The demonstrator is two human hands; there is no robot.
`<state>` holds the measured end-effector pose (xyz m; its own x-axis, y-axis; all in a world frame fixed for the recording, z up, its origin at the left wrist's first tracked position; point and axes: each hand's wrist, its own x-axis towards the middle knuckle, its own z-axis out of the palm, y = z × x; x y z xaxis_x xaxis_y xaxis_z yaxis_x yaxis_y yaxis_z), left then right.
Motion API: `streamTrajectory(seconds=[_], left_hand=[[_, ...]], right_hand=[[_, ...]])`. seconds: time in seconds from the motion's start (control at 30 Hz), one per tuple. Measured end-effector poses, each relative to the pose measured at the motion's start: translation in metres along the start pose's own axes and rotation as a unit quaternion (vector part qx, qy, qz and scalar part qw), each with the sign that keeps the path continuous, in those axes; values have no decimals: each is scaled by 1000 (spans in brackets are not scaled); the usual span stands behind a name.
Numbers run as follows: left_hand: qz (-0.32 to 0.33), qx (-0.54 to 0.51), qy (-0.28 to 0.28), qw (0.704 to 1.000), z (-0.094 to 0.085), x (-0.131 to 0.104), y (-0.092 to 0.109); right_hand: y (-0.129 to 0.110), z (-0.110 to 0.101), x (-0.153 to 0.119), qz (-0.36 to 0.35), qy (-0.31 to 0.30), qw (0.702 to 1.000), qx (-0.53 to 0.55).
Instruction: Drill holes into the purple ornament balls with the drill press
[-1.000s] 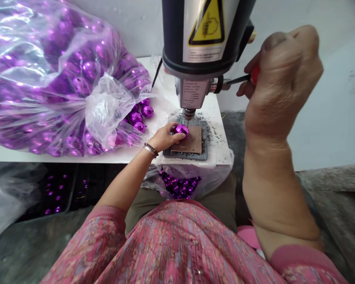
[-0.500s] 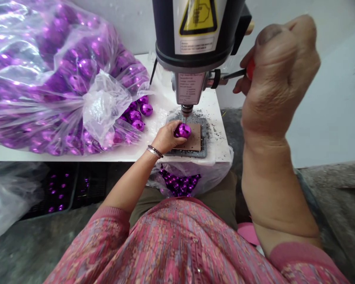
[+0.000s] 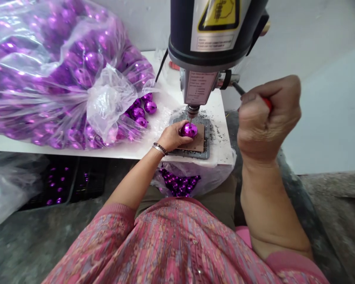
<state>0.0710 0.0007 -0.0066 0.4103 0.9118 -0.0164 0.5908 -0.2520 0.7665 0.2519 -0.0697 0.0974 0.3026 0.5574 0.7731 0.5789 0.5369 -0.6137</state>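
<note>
The person's right hand (image 3: pixel 269 118) is closed around the red grip of a lever (image 3: pixel 239 88). Below the table edge, a plastic bag (image 3: pixel 215 173) contains purple balls. The left hand (image 3: pixel 173 137), thumb and fingers partly curled, grips a faceted purple ball (image 3: pixel 191 130) on a brown board (image 3: pixel 198 145), directly under the drill press (image 3: pixel 182 43). Farther left bulges a large ball-filled bag (image 3: pixel 47 79).

One left hand (image 3: pixel 174 138) and one right hand (image 3: pixel 269 118). One drill (image 3: pixel 214 35) with one lever (image 3: pixel 239 90). One ball (image 3: pixel 189 130) in the left hand; at least four loose balls (image 3: pixel 150 107). Three bags: one big bag (image 3: pixel 111 100), one lap bag (image 3: pixel 215 173), one corner bag (image 3: pixel 6 185); balls inside too crowded to count. Two bracelets (image 3: pixel 159 148), one board (image 3: pixel 198 142), one worktop (image 3: pixel 130 151).
</note>
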Motion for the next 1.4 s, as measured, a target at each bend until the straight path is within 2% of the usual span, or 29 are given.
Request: streamTrajectory(seconds=[0.33, 0.57, 0.67, 0.8, 0.9, 0.97, 1.0, 1.07, 1.13, 1.2, 1.23, 1.3, 1.4], left_hand=[[-5, -10, -9, 1000, 0, -3, 3], [5, -35, 0, 999, 1, -4, 0], [0, -40, -2, 999, 3, -3, -3], [4, -40, 2, 999, 6, -5, -6], [95, -12, -13, 995, -1, -17, -11], [156, 13, -40, 987, -12, -25, -15], [163, 21, -48, 985, -20, -28, -18], [116, 37, -19, 992, -39, -26, -22], [24, 78, 74, 994, -59, -12, -25], [-49, 150, 171, 973, -76, 10, -28], [-81, 178, 192, 962, -83, 23, -30], [-144, 220, 190, 946, -92, 46, -36], [-185, 282, 125, 933, -96, 68, -49]], right_hand=[[20, 6, -20, -53, 30, 998, -3], [39, 21, -43, -44, 66, 996, 35], [28, 25, -22, -31, 105, 992, 56], [5, 28, 35, 11, 116, 989, 88], [-4, 28, 58, 67, 101, 983, 135], [-8, 26, 57, 84, 81, 983, 145], [-9, 25, 54, 87, 75, 982, 146], [-12, 22, 47, 95, 69, 983, 138], [-13, 21, 41, 103, 74, 985, 119], [-13, 21, 39, 104, 83, 985, 107], [-12, 21, 38, 102, 88, 985, 109], [-9, 20, 38, 95, 91, 984, 120], [-7, 18, 37, 90, 68, 986, 119]])
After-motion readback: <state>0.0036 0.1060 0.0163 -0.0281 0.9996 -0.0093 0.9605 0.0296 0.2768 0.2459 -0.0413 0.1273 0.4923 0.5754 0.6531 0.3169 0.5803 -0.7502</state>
